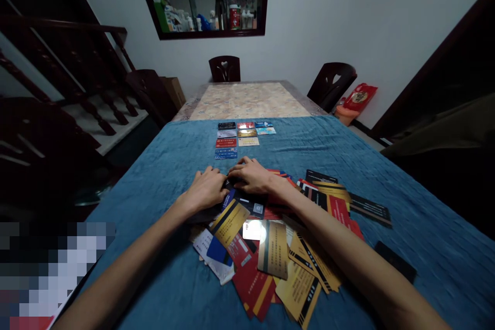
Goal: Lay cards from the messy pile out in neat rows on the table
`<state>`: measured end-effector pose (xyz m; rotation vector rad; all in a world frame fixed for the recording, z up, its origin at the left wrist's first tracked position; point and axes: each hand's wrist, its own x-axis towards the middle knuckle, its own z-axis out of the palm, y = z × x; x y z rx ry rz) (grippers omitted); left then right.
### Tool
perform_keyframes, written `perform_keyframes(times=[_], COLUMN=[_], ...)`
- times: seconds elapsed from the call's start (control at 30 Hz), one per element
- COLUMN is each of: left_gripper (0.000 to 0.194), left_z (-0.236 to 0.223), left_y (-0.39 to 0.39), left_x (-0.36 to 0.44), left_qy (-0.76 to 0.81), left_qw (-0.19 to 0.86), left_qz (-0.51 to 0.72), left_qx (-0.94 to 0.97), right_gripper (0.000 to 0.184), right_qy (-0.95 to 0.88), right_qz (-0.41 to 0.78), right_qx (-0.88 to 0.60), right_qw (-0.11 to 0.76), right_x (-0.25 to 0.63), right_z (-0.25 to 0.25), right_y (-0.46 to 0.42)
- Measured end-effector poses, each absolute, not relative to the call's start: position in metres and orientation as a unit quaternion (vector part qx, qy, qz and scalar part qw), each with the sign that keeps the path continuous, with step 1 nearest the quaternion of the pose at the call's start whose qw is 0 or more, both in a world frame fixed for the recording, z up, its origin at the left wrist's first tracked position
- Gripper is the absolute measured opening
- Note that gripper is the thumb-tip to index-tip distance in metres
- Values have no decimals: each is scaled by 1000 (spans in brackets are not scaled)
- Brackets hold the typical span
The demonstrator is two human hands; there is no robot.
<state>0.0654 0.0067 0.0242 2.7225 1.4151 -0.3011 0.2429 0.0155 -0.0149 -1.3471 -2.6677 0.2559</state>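
Observation:
A loose pile of printed plastic-looking cards lies on the blue cloth, among them a gold card (230,223), a tan card (273,248) and a red card (253,281). At the pile's far left edge, my left hand (204,189) rests with its fingers curled down; what is under them is hidden. Close beside it, my right hand (251,175) bends its fingers over a black card (230,182) that shows between the two hands. A black card with a square code (253,205) lies just below my right hand. My right forearm covers part of the pile.
Beyond my hands, several cards lie in short rows, with a blue card (226,153) nearest. A black card (395,262) lies apart at the right. The blue cloth (154,191) covers the table's near part. Chairs (225,68) stand around the table.

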Motion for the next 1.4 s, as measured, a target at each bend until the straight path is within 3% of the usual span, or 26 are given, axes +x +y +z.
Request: perform_keyframes(times=[0.33, 0.93, 1.4], left_gripper=[29, 33, 36], left_z=[25, 29, 16], left_y=[15, 44, 59], left_x=[59, 40, 39], left_qy=[423, 398, 424], left_qw=[29, 233, 178], left_qz=[-77, 57, 105], left_qx=[902, 886, 882], right_gripper=[35, 29, 36], right_qy=[-892, -859, -826], right_qz=[87, 52, 32], right_qx=[-434, -483, -538], right_qw=[90, 160, 168], right_x=[246, 248, 250], right_z=[-13, -18, -30], right_y=[15, 22, 27])
